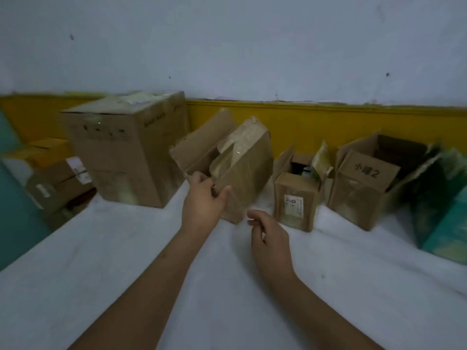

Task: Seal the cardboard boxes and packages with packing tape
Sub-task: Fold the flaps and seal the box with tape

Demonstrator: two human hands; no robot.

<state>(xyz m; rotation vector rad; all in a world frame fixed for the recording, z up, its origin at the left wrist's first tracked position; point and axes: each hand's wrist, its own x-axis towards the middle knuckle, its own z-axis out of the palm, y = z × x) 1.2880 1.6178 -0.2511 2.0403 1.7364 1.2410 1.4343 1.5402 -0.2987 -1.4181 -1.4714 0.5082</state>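
Forearms (156, 286) reach over a white-covered desk (101, 261) as the left hand (203, 200) grips a tilted cardboard box (242, 168) near the desk's middle, its flap open and old tape wrinkled across one side. The right hand (269, 236) hovers just beside it, fingers loosely curled, holding nothing visible. Sealing well likely means setting the box down and pressing the flap flat first; no tape roll is in view. Against a pale wall (252, 46) with a yellow band (328, 122) stand a large box (121, 152), a small open box (295, 198), a wider open box (366, 180) and a green carton (444, 218).
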